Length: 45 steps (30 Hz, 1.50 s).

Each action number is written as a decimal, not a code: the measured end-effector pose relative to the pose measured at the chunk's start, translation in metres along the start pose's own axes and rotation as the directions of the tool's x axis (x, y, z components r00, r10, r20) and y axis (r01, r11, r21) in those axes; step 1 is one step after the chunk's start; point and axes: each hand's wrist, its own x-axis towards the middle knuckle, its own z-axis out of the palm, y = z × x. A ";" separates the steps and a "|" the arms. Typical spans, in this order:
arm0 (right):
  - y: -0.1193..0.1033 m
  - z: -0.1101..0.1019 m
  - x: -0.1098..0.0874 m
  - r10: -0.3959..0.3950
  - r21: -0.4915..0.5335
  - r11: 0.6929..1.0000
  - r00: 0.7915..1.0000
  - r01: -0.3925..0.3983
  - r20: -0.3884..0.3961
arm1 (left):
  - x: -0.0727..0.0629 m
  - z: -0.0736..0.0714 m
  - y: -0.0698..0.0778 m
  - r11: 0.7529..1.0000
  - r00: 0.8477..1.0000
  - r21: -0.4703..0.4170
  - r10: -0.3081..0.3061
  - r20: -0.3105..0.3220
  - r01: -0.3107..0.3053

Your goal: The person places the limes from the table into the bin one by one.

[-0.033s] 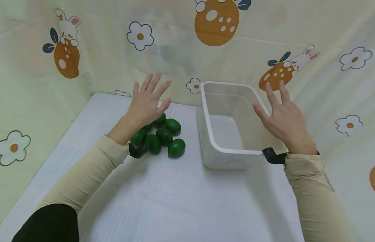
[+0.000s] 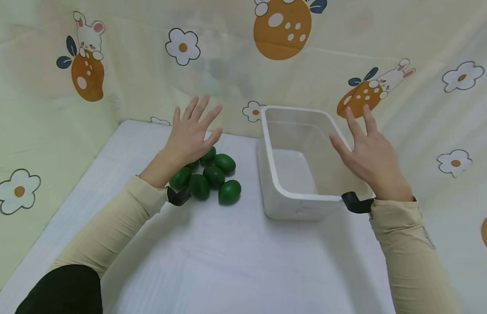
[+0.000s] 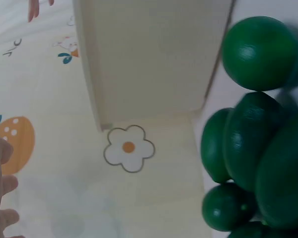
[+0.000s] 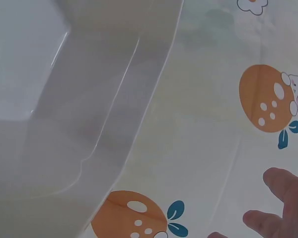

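My left hand (image 2: 190, 137) hovers with spread, straight fingers above a cluster of smooth, dark green, lime-like fruits (image 2: 229, 192). It holds nothing, and its wrist and palm hide part of the cluster. Several of these fruits (image 3: 260, 53) fill the right side of the left wrist view, lying close together. To their right stands a deep white plastic box (image 2: 294, 209), open at the top, with a bare floor inside. Over the box's right rim is my right hand (image 2: 370, 157), palm down, fingers extended and holding nothing. Its fingers (image 4: 280, 183) show at the right wrist view's lower right.
A white cloth covers the table (image 2: 227, 261). Behind it and along both sides hangs a pale curtain (image 2: 223, 74) printed with flowers, rabbits and orange fruit. A dark rounded object (image 2: 63, 292) covers the lower left corner. Black wrist mounts (image 2: 357, 203) sit at both cuffs.
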 end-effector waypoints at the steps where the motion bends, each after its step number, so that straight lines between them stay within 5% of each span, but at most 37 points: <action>1: 0.000 0.000 0.000 0.003 0.000 1.000 1.000 -0.003 0.008 | 0.000 0.000 0.000 1.000 1.000 -0.003 -0.003 0.004 0.003; 8: 0.017 0.001 -0.003 0.006 0.103 0.994 0.990 -0.021 0.138 | -0.005 0.003 -0.013 0.997 0.997 -0.063 -0.034 0.067 0.038; 12: 0.041 0.006 -0.008 -0.045 0.206 0.978 0.960 -0.014 0.277 | -0.012 0.008 -0.027 0.992 0.984 -0.102 -0.050 0.169 0.068; 22: 0.087 0.041 -0.034 -0.150 0.403 0.912 0.851 -0.077 0.503 | -0.030 0.034 -0.084 0.973 0.891 -0.174 -0.058 0.450 0.151; 25: 0.090 0.046 -0.040 -0.156 0.447 0.886 0.834 -0.119 0.530 | -0.034 0.040 -0.094 0.963 0.864 -0.212 -0.039 0.503 0.167; 28: 0.092 0.046 -0.044 -0.154 0.474 0.870 0.837 -0.136 0.525 | -0.037 0.045 -0.100 0.956 0.842 -0.228 -0.032 0.538 0.182; 38: 0.088 0.040 -0.052 -0.128 0.459 0.871 0.819 -0.177 0.559 | -0.043 0.052 -0.108 0.954 0.855 -0.263 0.013 0.519 0.145; 45: 0.067 0.038 -0.064 -0.162 0.479 0.863 0.811 -0.160 0.562 | -0.059 0.052 -0.121 0.952 0.867 -0.272 0.013 0.498 0.142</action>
